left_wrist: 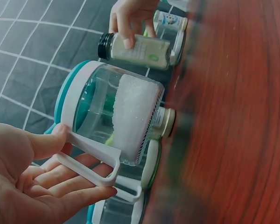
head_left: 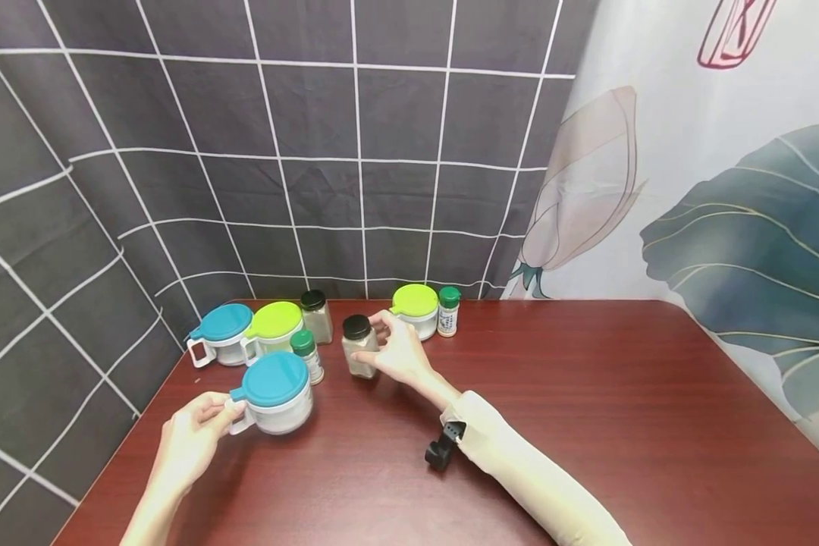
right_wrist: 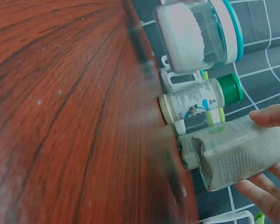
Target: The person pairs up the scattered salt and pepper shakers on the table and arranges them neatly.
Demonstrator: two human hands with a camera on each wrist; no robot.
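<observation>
My left hand (head_left: 191, 436) pinches the white handle of a clear seasoning jar (head_left: 283, 413) with a blue lid, at the front of the group on the left. White grains fill part of this jar (left_wrist: 135, 116) in the left wrist view, where it appears raised off the table. My right hand (head_left: 404, 353) holds a black-lidded spice jar (head_left: 360, 358) between thumb and fingers, near the middle. Pale powder shows through that spice jar (right_wrist: 242, 149) in the right wrist view; its base looks slightly off the table. Right beside the blue-lidded jar stands a green-capped shaker (head_left: 307, 356).
Behind the left hand's jar stand another blue-lidded jar (head_left: 225, 327), a lime-lidded jar (head_left: 276, 320) and a second black-lidded jar (head_left: 317, 322). Past the right hand are a lime-lidded jar (head_left: 415, 302) and a green-capped shaker (head_left: 448, 315). A grey grid curtain (head_left: 314, 189) hangs behind the brown table (head_left: 587, 394).
</observation>
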